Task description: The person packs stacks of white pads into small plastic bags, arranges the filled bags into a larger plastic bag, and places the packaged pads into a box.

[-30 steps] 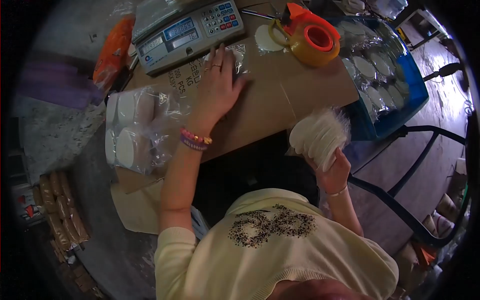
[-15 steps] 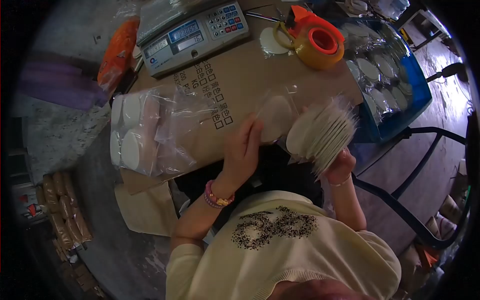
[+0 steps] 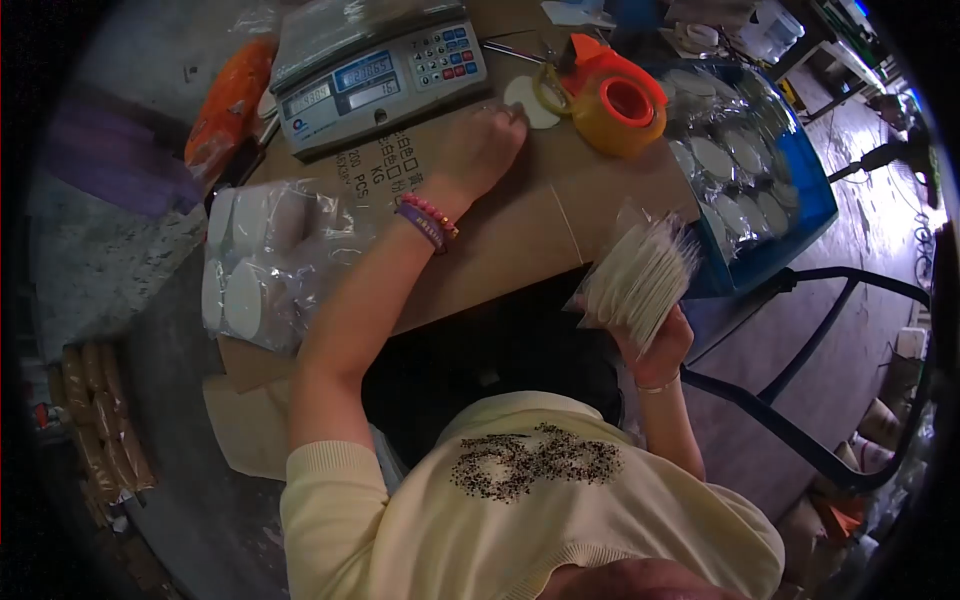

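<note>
Your right hand (image 3: 655, 345) grips a stack of wrapped discs (image 3: 640, 280) near right; left hand (image 3: 490, 148) curled, contents can't tell, beside far white disc (image 3: 530, 100).

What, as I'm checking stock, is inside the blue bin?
Plastic-wrapped pale discs show in the blue bin. They cover whatever lies beneath, so its bottom cannot be seen.

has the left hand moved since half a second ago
Yes: the left hand has moved forward over the cardboard, away from its near edge and closer to the scale.
</note>
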`<action>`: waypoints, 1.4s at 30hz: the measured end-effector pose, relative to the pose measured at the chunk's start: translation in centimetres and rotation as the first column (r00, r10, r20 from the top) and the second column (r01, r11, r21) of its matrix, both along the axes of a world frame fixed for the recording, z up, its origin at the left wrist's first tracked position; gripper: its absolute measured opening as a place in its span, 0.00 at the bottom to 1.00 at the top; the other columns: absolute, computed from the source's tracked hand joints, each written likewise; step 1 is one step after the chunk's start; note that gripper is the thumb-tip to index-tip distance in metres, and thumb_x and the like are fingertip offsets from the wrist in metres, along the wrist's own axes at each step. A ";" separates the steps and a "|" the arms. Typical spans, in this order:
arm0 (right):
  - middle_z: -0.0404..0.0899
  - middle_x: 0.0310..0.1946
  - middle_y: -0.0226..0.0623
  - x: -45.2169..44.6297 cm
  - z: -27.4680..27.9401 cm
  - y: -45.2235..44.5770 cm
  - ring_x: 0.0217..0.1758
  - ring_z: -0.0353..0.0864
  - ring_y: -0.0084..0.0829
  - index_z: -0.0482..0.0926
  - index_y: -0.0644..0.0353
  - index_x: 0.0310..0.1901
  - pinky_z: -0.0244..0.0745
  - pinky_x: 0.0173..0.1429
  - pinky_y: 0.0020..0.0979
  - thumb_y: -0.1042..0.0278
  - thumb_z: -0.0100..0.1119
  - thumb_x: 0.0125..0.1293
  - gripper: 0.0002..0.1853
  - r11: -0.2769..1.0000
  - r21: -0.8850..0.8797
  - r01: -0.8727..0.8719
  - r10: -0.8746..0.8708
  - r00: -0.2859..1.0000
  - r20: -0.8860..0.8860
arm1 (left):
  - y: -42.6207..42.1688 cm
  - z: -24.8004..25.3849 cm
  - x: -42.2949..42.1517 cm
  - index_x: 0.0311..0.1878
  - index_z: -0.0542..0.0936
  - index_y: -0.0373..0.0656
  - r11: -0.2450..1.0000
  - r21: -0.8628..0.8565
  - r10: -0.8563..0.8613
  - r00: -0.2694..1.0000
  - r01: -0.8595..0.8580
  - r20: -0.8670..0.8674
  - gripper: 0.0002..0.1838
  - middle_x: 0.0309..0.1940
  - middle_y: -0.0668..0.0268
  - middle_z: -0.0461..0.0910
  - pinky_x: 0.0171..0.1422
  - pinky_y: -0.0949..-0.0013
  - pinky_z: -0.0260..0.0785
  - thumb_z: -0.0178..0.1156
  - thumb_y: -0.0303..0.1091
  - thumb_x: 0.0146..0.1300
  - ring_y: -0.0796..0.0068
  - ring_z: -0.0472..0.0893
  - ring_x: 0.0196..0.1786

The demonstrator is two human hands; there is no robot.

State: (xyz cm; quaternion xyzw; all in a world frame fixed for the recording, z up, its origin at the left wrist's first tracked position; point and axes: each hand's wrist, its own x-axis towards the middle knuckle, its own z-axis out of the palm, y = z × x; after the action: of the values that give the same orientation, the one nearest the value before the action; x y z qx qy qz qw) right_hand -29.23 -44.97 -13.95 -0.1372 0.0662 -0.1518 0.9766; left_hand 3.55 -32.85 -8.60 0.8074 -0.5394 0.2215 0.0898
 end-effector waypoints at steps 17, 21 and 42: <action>0.76 0.64 0.52 1.2 0.4 2.9 0.66 0.77 0.49 0.66 0.68 0.69 0.72 0.70 0.50 0.60 0.56 0.69 0.31 0.955 0.128 -0.267 0.259 0.963 0.073 | 12.8 -0.3 -17.6 0.44 0.80 0.35 0.815 -0.538 -0.384 0.498 -0.213 -0.778 0.06 0.51 0.58 0.82 0.52 0.69 0.76 0.63 0.24 0.66 0.69 0.83 0.46; 0.74 0.64 0.47 2.2 2.3 2.8 0.66 0.77 0.43 0.62 0.68 0.71 0.72 0.71 0.44 0.67 0.67 0.62 0.38 0.950 -0.221 -0.222 0.181 0.965 -0.190 | 12.5 0.5 -18.7 0.65 0.70 0.34 0.603 -0.603 -0.672 0.075 -0.523 -0.737 0.29 0.58 0.54 0.76 0.62 0.67 0.72 0.69 0.30 0.64 0.67 0.79 0.57; 0.49 0.81 0.49 17.3 6.4 5.1 0.82 0.54 0.43 0.42 0.57 0.82 0.53 0.81 0.40 0.65 0.81 0.51 0.64 0.379 -0.910 0.166 0.137 0.963 0.232 | 8.7 0.5 -12.3 0.81 0.25 0.50 0.629 -0.687 -0.609 0.318 -0.364 -0.727 0.66 0.80 0.51 0.47 0.79 0.58 0.57 0.66 0.17 0.54 0.57 0.59 0.78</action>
State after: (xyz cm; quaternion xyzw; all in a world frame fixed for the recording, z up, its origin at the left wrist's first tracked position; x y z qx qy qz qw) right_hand -11.95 -39.89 -7.58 -0.6353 -0.1618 -0.1884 0.7313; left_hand -8.72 -24.11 -8.08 0.6028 -0.3003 -0.0928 0.7334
